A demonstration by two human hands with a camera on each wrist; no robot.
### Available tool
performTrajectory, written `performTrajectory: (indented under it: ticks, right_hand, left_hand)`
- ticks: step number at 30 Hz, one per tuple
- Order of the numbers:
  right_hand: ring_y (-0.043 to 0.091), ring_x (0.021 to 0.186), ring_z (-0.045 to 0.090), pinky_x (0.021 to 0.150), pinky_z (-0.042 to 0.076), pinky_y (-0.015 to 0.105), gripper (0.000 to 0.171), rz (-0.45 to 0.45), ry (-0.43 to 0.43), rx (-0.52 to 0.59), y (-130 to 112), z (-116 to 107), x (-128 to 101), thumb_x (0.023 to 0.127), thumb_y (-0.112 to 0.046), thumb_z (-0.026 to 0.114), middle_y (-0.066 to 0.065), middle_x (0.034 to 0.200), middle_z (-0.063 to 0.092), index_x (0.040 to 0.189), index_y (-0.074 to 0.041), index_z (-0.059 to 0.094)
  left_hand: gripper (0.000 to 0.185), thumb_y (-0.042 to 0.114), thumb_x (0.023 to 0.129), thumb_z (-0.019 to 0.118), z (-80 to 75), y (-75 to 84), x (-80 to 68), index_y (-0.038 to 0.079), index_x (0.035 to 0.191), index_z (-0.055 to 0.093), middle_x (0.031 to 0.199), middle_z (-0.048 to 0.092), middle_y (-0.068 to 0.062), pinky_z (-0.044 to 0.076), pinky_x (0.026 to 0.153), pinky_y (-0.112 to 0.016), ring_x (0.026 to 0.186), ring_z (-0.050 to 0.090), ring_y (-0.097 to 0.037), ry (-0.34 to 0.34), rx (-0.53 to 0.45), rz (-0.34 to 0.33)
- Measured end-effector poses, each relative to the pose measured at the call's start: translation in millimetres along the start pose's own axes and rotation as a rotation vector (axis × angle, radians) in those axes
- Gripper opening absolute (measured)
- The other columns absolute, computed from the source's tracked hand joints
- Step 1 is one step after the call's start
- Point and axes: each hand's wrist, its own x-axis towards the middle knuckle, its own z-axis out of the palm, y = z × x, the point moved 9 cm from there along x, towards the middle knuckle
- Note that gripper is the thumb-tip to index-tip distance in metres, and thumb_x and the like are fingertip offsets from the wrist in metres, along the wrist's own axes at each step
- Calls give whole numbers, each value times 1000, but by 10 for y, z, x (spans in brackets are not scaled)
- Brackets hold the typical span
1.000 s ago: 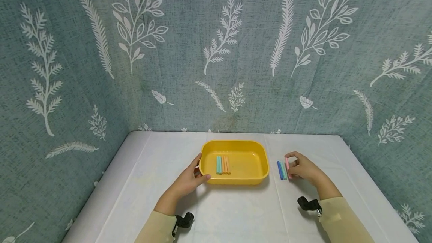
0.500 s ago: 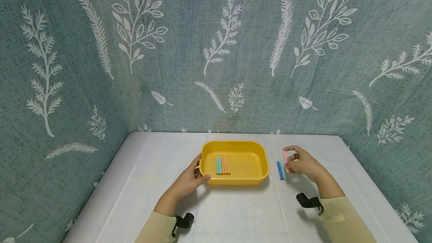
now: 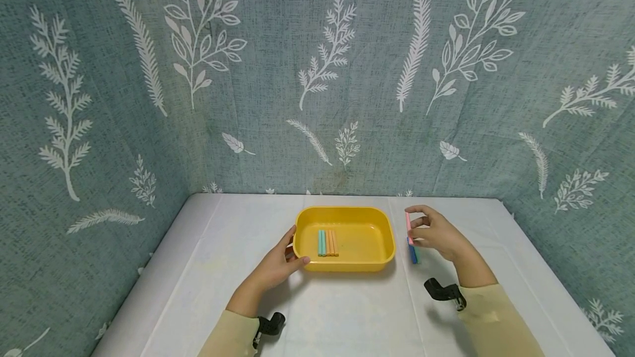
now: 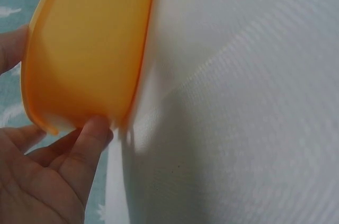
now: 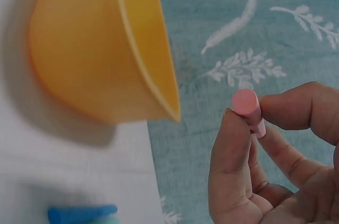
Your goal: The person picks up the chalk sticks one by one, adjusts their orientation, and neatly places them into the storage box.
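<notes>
My right hand pinches a pink chalk stick between thumb and fingertips, raised off the table just right of a yellow plastic tray. Below that hand a blue chalk stick and a green chalk stick lie side by side on the cloth, partly covered by the hand in the head view. At the tray's left end my left hand grips the wall, thumb at the front corner and fingers along the side. Inside the tray, two mint green sticks and several orange sticks lie in a row on the left.
A white cloth covers the table. Behind and at both sides stands blue-green leaf-patterned fabric. Each wrist carries a small black camera mount.
My right hand has lifted the pink chalk from beside the green one and carried it left and up, toward the tray. The left hand and the tray have stayed put.
</notes>
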Motion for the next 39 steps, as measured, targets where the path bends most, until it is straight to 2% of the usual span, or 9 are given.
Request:
performTrajectory:
  ticks: [7,20,27,39]
  right_hand:
    - [22,84,62,81,60,37,62,-13,-20,58,-83,165,85,95,3,64,16,108,50,149,-1,33]
    - [24,87,63,88,58,47,62,24,-42,135,-155,529,261,93,5,65,18,112,51,148,-6,39]
    - [23,87,63,90,58,48,61,43,-45,124,-186,740,356,94,6,65,17,112,52,149,-4,40]
    - [24,80,65,86,59,48,57,47,-72,135,-89,1064,550,94,7,63,16,105,55,147,-4,43]
  left_hand:
    - [93,26,93,75,-2,-4,-3,10,162,14,160,29,-19,44,108,-46,136,47,-36,-1,5,-4]
    - [93,25,93,74,12,17,-17,11,162,13,159,32,-20,47,106,-45,135,48,-36,-18,-17,-4]
    - [92,26,93,74,3,34,-38,10,162,14,160,30,-21,46,106,-46,136,47,-37,-15,-8,-6]
    - [93,27,93,74,6,8,-15,8,161,14,160,29,-22,46,107,-45,136,46,-38,-20,-13,7]
